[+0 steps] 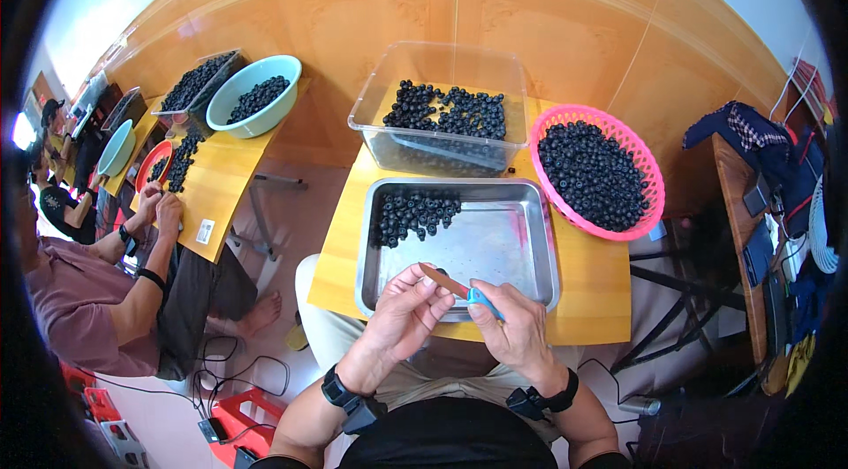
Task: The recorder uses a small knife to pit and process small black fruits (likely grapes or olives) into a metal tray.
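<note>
Right now the right hand (517, 328) pinches shut on a blue-handled small knife with a brownish blade (459, 289), its long axis slanting up-left toward the left hand (408, 308), whose curled fingers (422, 285) seem to grip something too small to identify, above the near edge of the rectangular steel tray (495, 244) holding dark blueberries (413, 213) on the yellow counter (596, 288).

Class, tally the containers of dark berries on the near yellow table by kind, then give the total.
Clear plastic tub: 1
Pink mesh basket: 1
Steel tray: 1
Total: 3
</note>
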The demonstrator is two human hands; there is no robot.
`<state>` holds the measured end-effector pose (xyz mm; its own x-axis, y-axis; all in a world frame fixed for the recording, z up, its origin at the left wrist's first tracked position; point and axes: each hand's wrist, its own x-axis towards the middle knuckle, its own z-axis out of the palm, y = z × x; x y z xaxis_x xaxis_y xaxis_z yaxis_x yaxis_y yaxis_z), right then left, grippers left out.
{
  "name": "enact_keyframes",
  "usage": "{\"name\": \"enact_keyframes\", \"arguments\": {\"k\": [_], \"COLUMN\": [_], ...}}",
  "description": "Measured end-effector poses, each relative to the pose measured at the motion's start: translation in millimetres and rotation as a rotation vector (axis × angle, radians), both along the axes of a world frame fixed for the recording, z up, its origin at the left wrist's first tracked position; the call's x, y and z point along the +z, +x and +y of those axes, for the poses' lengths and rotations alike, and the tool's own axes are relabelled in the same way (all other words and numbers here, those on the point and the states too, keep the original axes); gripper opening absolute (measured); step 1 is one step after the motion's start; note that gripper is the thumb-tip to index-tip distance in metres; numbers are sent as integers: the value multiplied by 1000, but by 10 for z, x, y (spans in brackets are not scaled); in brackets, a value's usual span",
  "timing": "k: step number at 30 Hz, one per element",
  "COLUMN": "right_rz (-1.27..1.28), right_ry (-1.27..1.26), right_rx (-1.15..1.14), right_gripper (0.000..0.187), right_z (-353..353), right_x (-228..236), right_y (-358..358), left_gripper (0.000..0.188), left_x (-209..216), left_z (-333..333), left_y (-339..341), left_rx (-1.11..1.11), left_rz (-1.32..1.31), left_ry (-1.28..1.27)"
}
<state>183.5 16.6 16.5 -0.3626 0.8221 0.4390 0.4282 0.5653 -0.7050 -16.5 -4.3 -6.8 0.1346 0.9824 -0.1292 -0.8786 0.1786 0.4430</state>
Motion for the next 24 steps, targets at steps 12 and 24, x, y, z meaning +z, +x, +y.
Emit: {"name": "enact_keyframes", "arguments": {"k": [12, 24], "right_rz": [56, 50], "right_ry": [23, 112], "right_rx": [37, 38], "right_gripper": [34, 30], "right_z": [-24, -24], "right_x": [17, 21], "right_y": [61, 14], "left_gripper": [19, 19], "left_x": [10, 36], "left_z": [-96, -179], "left_y": [38, -21], "left_rx": [1, 10], "left_rz": [13, -32], "left_ry": [5, 52]}}
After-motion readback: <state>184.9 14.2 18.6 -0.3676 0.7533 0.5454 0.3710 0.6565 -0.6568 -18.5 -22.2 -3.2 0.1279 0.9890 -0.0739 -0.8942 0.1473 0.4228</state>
